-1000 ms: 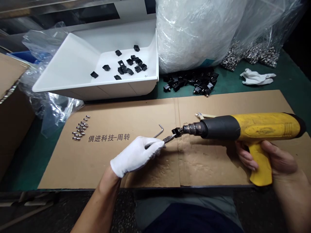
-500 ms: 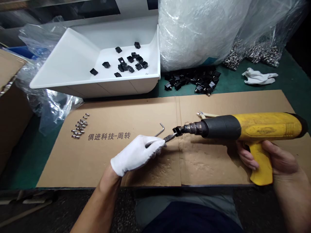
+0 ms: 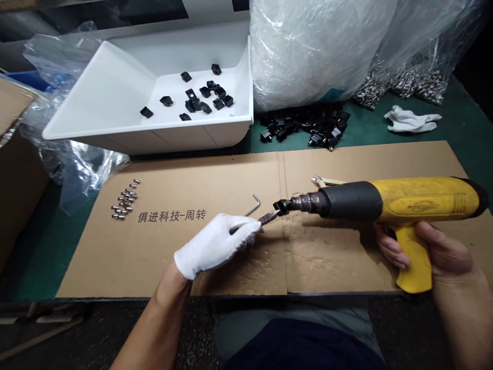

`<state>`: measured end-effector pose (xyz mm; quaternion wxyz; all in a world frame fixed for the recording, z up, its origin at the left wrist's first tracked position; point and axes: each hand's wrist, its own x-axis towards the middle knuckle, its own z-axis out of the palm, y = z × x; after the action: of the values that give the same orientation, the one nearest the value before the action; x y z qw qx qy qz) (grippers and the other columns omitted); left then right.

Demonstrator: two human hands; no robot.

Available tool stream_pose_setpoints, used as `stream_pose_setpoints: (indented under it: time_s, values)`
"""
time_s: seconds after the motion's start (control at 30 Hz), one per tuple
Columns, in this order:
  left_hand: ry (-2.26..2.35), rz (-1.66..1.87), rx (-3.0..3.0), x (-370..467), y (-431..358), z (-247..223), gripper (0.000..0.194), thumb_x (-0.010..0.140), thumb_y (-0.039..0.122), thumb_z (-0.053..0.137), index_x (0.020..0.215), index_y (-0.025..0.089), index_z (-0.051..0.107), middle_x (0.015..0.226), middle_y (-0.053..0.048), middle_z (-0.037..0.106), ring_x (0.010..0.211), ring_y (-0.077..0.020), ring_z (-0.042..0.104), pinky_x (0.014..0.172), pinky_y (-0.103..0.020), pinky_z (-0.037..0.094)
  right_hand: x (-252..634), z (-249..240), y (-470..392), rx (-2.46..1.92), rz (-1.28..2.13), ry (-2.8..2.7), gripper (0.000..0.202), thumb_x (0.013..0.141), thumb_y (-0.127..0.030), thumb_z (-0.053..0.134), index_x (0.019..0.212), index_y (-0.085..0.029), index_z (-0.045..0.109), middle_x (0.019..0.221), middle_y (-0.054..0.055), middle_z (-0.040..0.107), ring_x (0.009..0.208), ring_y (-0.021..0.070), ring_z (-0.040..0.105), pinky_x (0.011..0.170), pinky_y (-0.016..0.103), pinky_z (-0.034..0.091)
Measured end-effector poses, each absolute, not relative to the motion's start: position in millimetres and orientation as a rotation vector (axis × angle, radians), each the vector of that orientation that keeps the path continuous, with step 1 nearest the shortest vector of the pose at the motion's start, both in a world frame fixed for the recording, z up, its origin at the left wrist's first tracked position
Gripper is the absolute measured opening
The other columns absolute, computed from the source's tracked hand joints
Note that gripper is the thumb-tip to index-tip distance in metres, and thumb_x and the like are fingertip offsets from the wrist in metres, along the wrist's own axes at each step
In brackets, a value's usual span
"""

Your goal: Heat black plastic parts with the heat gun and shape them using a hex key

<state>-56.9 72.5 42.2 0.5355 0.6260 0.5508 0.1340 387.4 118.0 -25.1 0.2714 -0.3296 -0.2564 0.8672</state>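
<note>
In a white glove, my left hand (image 3: 221,244) is closed round pliers (image 3: 268,218), whose handles are mostly hidden in the fist. At the jaws is a small black block (image 3: 281,206), held above the cardboard. My bare right hand (image 3: 431,252) grips the yellow handle of a heat gun (image 3: 419,199), which lies level and points left. Its stepped metal nozzle (image 3: 308,202) ends right beside the block; whether they touch I cannot tell. Behind the gloved hand lies a bent hex key (image 3: 253,204).
A white bin (image 3: 127,72) with several black blocks stands at the back left. Small metal pins (image 3: 125,199) lie on the cardboard sheet (image 3: 173,185). Beyond its far edge are a pile of black parts (image 3: 308,126), bagged metal pieces (image 3: 408,85) and a white glove (image 3: 412,119).
Both hands, the pliers, the block and the heat gun keep practically the same place. The view has shifted very slightly.
</note>
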Motion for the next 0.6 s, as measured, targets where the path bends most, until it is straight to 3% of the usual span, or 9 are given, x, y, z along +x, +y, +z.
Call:
stream_pose_setpoints:
  time_s: [0.6]
  values:
    - [1.338, 0.311, 1.475, -55.5, 72.9, 43.8, 0.048, 0.106, 0.048, 0.039, 0.073, 0.019, 0.057, 0.069, 0.004, 0.056, 0.065, -0.0115, 0.048, 0.067, -0.027, 0.038, 389.5, -25.6, 117.8, -0.896, 2.348, -0.695, 0.049, 0.091, -0.053, 0.061, 0.12, -0.014, 0.068, 0.084, 0.011, 0.063, 0.063, 0.0186, 0.061, 0.058, 0.03, 0.052]
